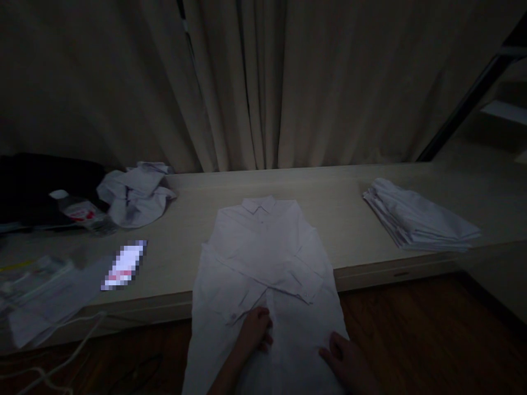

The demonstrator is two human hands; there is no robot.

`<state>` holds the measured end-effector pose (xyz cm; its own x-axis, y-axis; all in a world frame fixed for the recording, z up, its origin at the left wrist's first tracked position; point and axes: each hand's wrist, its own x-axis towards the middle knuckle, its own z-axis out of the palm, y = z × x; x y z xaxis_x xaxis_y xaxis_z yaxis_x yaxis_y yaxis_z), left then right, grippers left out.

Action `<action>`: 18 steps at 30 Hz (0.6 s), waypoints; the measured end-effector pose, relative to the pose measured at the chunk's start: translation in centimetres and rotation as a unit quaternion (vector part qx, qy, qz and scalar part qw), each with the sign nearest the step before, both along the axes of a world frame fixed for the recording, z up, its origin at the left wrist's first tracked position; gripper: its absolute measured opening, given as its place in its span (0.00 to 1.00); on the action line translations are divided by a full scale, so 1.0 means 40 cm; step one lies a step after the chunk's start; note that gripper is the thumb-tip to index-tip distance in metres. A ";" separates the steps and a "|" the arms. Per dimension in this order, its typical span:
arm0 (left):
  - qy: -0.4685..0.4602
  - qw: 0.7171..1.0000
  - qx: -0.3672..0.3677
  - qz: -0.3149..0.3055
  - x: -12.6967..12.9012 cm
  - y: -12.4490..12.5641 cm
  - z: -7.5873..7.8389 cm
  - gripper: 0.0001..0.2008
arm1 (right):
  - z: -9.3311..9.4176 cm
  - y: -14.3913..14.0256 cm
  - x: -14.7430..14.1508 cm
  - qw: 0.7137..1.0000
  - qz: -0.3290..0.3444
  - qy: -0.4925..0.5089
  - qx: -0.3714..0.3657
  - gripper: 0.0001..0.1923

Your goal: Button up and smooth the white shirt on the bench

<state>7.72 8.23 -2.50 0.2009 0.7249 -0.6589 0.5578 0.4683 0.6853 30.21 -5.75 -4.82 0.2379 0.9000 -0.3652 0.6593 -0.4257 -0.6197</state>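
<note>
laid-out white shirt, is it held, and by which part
Cannot tell: the left hand is at the lower front of the shirt, the right hand near its side edge.

The shirt (265, 247) is of thin cloth, matt and lightly creased. Behind the shirt, the curtain (329, 82) is of matt cloth with soft folds. Under the shirt, the table (346, 225) looks like smooth, pale wood. Left of the shirt, the bottle (84, 214) is of clear, glossy plastic. Right of the shirt, the folded pile (420, 214) is of matt cloth too.
</note>
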 end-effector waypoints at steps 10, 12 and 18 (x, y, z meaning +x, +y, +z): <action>-0.029 0.998 -0.049 0.004 0.012 -0.003 0.019 0.13 | 0.019 -0.002 -0.006 1.000 -0.009 0.005 0.010 0.15; -0.026 0.999 -0.043 0.007 0.014 -0.003 0.023 0.11 | 0.020 0.000 -0.008 1.000 -0.012 -0.002 0.007 0.15; -0.009 0.999 -0.033 0.001 0.016 -0.002 0.021 0.09 | 0.008 0.002 -0.006 1.000 -0.015 0.006 0.009 0.16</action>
<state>8.35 8.15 -1.67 0.2106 0.6806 -0.7017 0.5449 0.5143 0.6623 29.98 -5.66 -4.52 0.2605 0.8987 -0.3529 0.6381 -0.4345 -0.6356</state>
